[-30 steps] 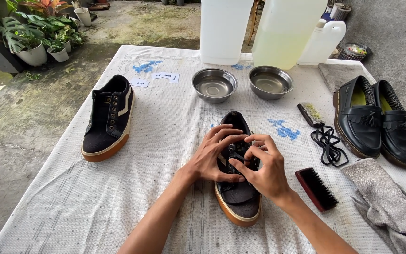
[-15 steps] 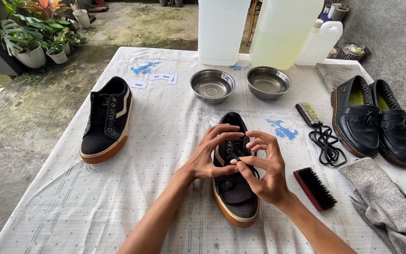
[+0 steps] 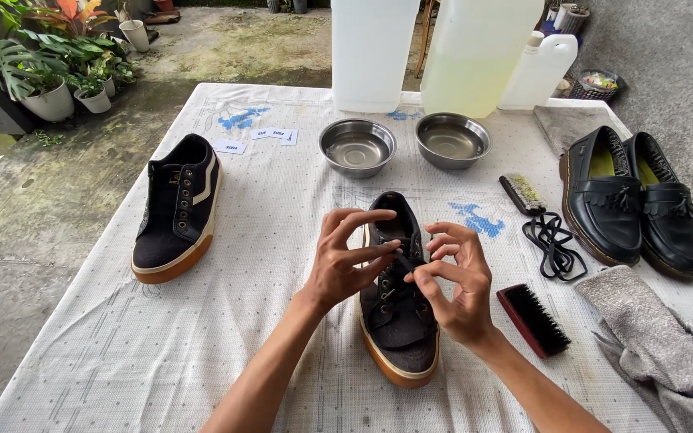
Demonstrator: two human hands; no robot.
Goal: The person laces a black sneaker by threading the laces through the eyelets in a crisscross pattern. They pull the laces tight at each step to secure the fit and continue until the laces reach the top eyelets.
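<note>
- Outdoors, white cloth-covered table, potted plants past its far left corner.
- We've got a black sneaker near the front edge, middle.
- Our left hand and right hand both pinch its black lace.
- Its mate, the other sneaker, sits towards the left edge.

Two bare forearms enter from the bottom edge, ending in the left hand and right hand. No sleeves, gloves, rings or watch show. Both arms are slender, the fingers long, with short, unpainted nails.
</note>
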